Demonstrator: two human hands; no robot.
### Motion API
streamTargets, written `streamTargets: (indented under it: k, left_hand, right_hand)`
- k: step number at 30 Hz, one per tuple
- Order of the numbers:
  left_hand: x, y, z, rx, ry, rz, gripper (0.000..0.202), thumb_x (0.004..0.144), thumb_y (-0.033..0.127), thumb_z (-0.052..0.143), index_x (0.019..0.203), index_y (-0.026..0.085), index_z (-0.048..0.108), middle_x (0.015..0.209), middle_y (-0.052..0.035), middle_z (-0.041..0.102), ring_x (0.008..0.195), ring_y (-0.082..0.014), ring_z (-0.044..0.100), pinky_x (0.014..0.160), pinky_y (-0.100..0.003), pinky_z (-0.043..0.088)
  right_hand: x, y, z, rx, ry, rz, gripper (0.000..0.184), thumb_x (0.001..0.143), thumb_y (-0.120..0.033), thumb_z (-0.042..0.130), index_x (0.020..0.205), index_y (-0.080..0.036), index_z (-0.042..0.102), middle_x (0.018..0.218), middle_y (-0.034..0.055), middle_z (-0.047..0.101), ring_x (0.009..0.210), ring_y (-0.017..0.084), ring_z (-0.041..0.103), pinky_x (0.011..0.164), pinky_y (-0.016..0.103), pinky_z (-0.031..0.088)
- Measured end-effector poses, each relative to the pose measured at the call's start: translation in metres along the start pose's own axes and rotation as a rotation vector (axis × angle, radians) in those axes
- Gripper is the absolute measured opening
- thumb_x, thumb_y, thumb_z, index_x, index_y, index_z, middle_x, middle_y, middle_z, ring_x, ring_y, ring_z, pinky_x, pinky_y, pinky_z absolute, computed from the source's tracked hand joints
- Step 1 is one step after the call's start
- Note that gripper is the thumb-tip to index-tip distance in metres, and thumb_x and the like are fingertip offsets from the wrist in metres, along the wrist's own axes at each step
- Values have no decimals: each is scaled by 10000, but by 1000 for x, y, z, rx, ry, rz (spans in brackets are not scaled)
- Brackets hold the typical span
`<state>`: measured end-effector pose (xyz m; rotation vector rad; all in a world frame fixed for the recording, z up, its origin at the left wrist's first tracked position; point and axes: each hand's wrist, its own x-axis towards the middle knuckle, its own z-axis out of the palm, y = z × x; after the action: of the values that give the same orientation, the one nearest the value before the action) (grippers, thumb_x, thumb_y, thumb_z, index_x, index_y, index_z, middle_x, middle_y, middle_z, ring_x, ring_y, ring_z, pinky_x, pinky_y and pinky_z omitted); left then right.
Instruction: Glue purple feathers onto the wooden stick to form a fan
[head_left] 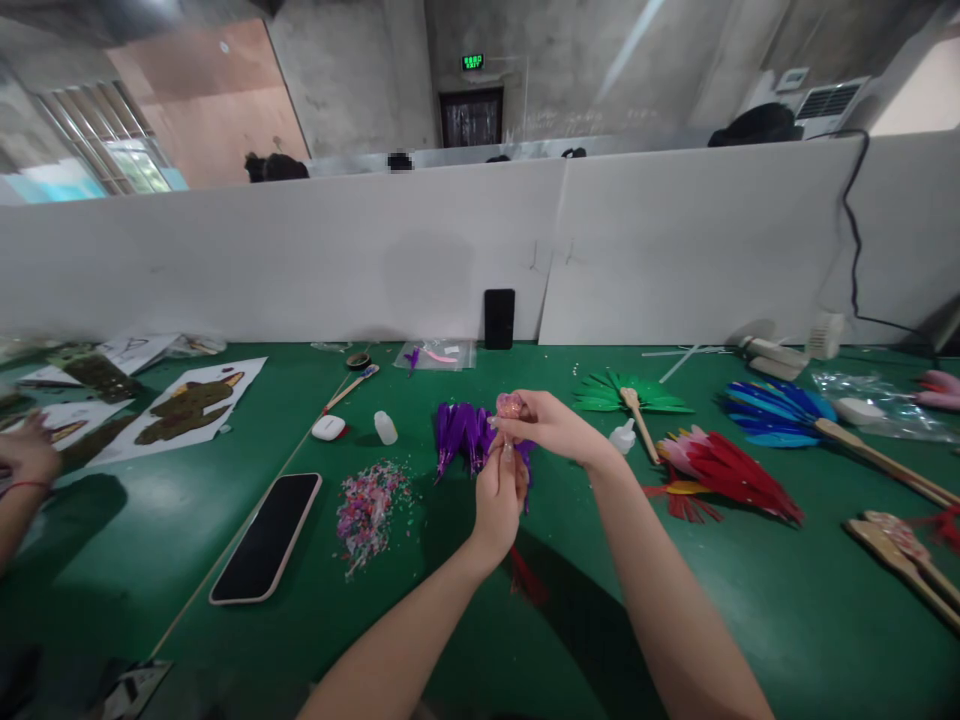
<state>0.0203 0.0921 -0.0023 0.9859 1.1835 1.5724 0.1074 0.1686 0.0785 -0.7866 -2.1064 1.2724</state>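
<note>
Near the middle of the table, my left hand [496, 500] is closed around the lower part of a small fan handle, mostly hidden by the fingers. The handle's head [509, 404] is pink and glittery, and a red tassel [529, 578] hangs below. At that head, my right hand [551, 425] is closed, its fingertips pinching the edge. Purple feathers [457, 435] lie just behind and left of both hands. To the left spreads a heap of pink, purple and white flakes [371, 510]. Beyond it stands a small white glue bottle [385, 428].
Left are a phone [266, 538], a white case [328, 428], a brush [352, 388] and another person's hand [30, 450]. At right lie a green feather fan [630, 393], a red one [739, 470], a blue one [780, 410] and wooden handles [904, 570]. A white partition [300, 260] stands behind.
</note>
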Motion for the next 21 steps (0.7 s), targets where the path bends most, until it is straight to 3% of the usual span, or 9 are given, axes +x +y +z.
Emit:
streamTargets:
  k: [6,13,21]
  left_hand:
    - [-2,0,-1,27,-1,49,385,854,527,371,725,176,467,435,81,337,351,-53,269,368,-191,231]
    - [-1,3,0,10,31,69,408,837,556,378,707,178,462,432,83,321,350,-52,252,357,-196,210]
    - [-3,6,1,-14,45,39,405,824,571,392,732,183,466,433,82,330,342,-50,255,344,-199,189]
  right_hand:
    - [0,-6,5,-92,109,-39,366,782,-451,533,613,-207,320,563,-58,358,508,82,343,464,218,289]
    - [4,-10,14,-257,248,-73,359,813,-426,495,572,-199,356,521,-41,395,493,91,351,464,228,268]
    - [12,-6,31,-206,455,-72,465,827,-544,445,528,-202,349,465,-33,422,452,95,388,453,234,289]
